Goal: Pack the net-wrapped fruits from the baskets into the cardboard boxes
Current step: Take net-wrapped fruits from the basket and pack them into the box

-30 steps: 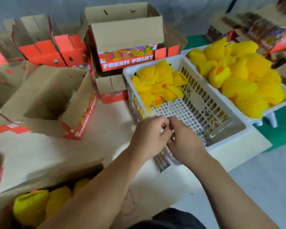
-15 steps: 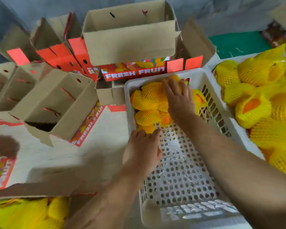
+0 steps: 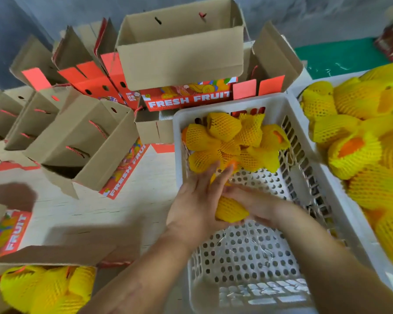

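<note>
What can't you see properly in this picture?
Head view:
- Held fruit: mostly covered by left hand and right hand.
- Box of packed fruits: cut off by the bottom-left edge.
- Right basket: blurred, cut off by the right edge.

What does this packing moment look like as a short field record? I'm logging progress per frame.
left hand: fingers straight, pressed against the held fruit
right hand: cupped under the held fruit
held fruit: yellow net-wrapped, between both hands over the near basket
near basket: white, few fruits left at far end
far basket: heaped with wrapped fruit
near box: partly filled
</note>
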`<state>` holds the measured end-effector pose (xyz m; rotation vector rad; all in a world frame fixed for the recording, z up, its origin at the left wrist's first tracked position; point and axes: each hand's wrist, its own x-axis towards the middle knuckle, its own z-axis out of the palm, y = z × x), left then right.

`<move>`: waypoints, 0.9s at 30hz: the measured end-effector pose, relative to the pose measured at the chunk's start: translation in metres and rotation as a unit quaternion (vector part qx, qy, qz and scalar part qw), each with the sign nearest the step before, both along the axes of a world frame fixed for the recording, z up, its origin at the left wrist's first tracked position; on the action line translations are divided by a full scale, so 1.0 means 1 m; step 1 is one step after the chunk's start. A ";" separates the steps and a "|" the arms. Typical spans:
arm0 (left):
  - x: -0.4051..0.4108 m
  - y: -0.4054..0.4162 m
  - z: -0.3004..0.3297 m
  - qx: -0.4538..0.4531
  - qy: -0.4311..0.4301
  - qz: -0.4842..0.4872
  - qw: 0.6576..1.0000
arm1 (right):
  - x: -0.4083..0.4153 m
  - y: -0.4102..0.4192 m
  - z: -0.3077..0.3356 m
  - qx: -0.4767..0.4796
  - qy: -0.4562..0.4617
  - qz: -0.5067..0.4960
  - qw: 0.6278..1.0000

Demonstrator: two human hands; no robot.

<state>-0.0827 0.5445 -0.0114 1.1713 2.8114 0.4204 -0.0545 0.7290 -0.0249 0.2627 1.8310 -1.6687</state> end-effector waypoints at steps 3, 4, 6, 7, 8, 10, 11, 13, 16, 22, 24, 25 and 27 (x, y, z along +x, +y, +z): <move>-0.001 -0.002 0.000 0.014 0.003 0.019 1.000 | 0.001 0.002 -0.008 -0.127 0.004 -0.050 0.991; -0.001 -0.002 0.000 0.025 -0.006 0.041 0.999 | 0.000 0.008 -0.008 -0.158 0.006 -0.096 0.983; -0.001 -0.001 0.001 0.052 -0.020 0.069 0.996 | -0.002 0.020 -0.009 -0.126 0.065 -0.219 0.965; 0.000 -0.001 0.001 0.058 -0.018 0.071 0.996 | -0.003 0.027 -0.012 0.007 0.136 -0.282 0.950; 0.000 -0.001 0.001 0.063 -0.016 0.074 0.995 | -0.003 0.035 -0.016 0.205 0.204 -0.315 0.904; 0.003 -0.002 0.003 0.069 -0.035 0.094 0.993 | -0.013 0.052 -0.022 0.493 0.261 -0.269 0.785; 0.003 -0.002 0.005 0.066 -0.048 0.103 0.991 | -0.023 0.062 -0.023 0.543 0.244 -0.240 0.767; 0.005 -0.001 0.005 0.050 -0.040 0.102 0.993 | -0.050 0.075 -0.025 0.586 0.189 -0.182 0.766; 0.005 0.000 0.004 0.035 -0.016 0.082 0.996 | -0.077 0.076 -0.030 0.682 0.110 -0.087 0.718; -0.001 -0.003 -0.001 0.108 -0.076 0.098 0.986 | -0.064 0.073 -0.032 0.725 0.125 -0.016 0.677; -0.001 -0.004 -0.001 0.146 -0.101 0.109 0.978 | -0.054 0.071 -0.025 0.705 0.133 -0.030 0.696; -0.002 -0.005 -0.001 0.170 -0.116 0.115 0.972 | -0.046 0.068 -0.019 0.672 0.145 -0.070 0.723; -0.002 -0.006 0.001 0.221 -0.139 0.124 0.957 | -0.025 0.052 0.000 0.545 0.171 -0.198 0.797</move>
